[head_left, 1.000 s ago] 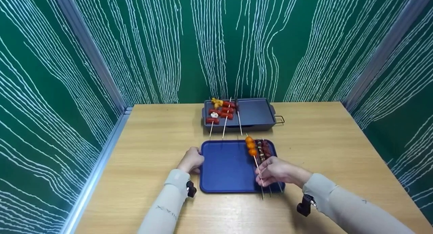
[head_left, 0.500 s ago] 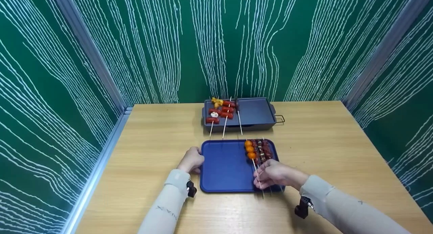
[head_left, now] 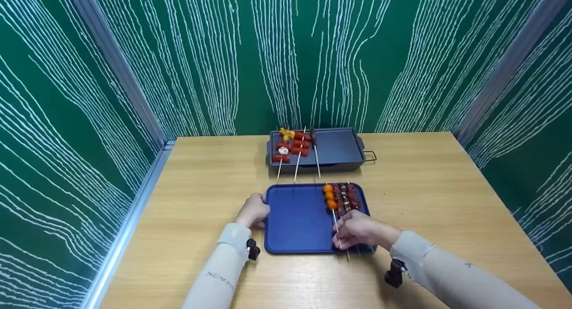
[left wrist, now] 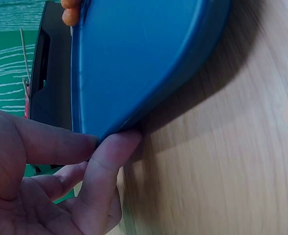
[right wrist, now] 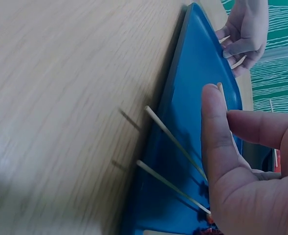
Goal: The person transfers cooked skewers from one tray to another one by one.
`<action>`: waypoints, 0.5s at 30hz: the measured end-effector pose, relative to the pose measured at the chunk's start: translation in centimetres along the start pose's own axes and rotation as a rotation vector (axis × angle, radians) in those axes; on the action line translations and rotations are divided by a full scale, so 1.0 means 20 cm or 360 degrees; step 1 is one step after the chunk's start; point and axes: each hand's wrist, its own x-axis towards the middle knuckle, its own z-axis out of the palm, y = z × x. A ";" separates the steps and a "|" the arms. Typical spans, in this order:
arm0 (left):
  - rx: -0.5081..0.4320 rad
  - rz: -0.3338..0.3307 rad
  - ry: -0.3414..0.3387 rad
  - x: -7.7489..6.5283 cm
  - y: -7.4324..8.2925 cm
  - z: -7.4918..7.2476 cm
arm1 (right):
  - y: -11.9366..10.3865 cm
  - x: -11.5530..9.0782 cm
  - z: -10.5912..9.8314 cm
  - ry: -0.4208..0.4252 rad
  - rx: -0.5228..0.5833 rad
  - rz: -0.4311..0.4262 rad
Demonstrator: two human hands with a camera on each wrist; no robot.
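A blue rectangular tray [head_left: 292, 219] lies on the table. My left hand [head_left: 253, 210] pinches its left rim between thumb and finger, which the left wrist view shows close up. Over the tray's right side, my right hand [head_left: 364, 228] pinches the bare stick of a skewer with several orange balls [head_left: 330, 197]. Those balls lie at or just above the tray surface; contact is hard to tell. Right beside them, dark red meat skewers [head_left: 353, 197] and a mixed skewer [head_left: 345, 198] rest in the tray, their sticks partly hidden by my right hand.
Behind the tray stands a dark grill pan [head_left: 337, 148] with a wire handle on its right. Red sausage skewers [head_left: 300, 144], a yellow piece [head_left: 287, 135] and a dark skewer [head_left: 313, 139] lie on its left half. Green patterned walls [head_left: 268, 54] enclose the table [head_left: 210, 166].
The orange-ball skewer has come down and slightly left onto or close over the tray, beside the other skewers. My right hand has moved a little left with it; my left hand stays put.
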 end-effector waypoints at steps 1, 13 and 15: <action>-0.0001 0.0001 -0.0002 0.00 0.00 0.00 | 0.00 0.00 0.00 0.0006 -0.0008 0.0003; 0.0039 -0.0005 -0.0005 0.00 0.00 0.00 | 0.02 0.03 0.01 0.0134 -0.0194 -0.0022; 0.0033 -0.0004 -0.0002 0.00 0.00 0.00 | 0.02 0.03 0.01 0.0168 -0.0236 -0.0009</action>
